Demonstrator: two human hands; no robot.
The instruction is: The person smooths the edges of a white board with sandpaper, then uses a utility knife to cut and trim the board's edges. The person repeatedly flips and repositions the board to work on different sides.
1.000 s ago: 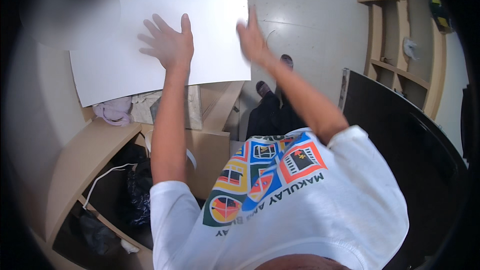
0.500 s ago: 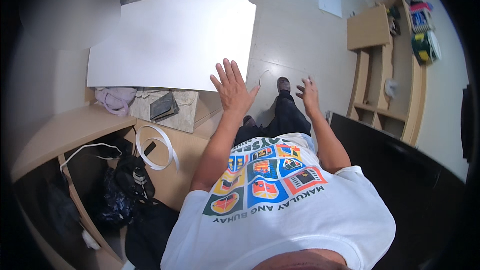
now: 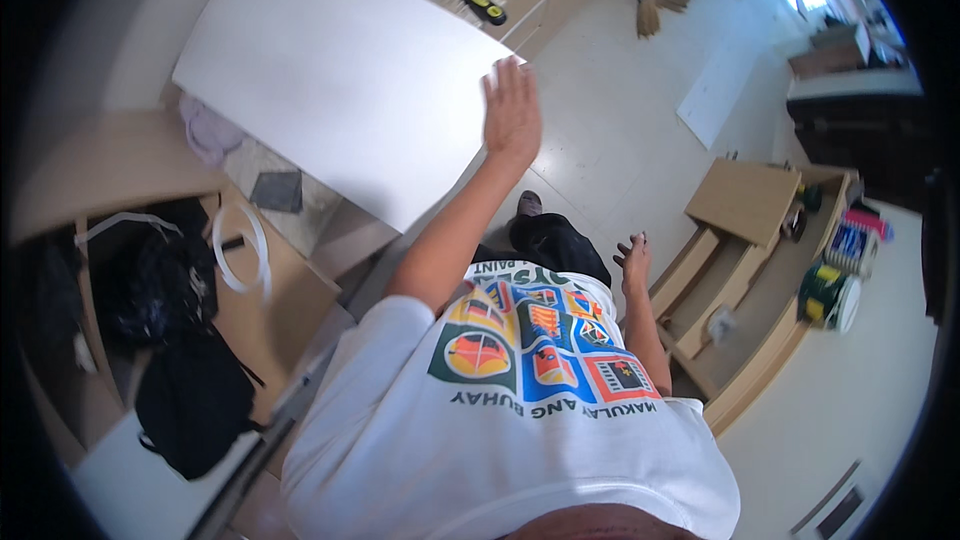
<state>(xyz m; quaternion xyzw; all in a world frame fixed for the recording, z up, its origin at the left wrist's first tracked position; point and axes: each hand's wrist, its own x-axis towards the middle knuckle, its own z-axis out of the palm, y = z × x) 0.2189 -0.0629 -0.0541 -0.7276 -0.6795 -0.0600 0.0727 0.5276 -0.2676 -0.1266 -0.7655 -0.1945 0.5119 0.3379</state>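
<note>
White panel [image 3: 340, 70], black bag [image 3: 195, 400]; shirt print [image 3: 545, 335] (multicoloured)

Black bag [image 3: 195, 405] lower left; straw broom [image 3: 650, 15] toward top.

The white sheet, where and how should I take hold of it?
Probably the right edge of the white sheet, from the right, pinched above and below: it looks thin and flat, and this edge seems to overhang the beige cabinet.

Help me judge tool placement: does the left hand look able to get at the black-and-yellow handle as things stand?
Probably yes: the left hand is open by the white board's corner, and the handle lies uncovered just past the board, with nothing visible blocking.
</note>
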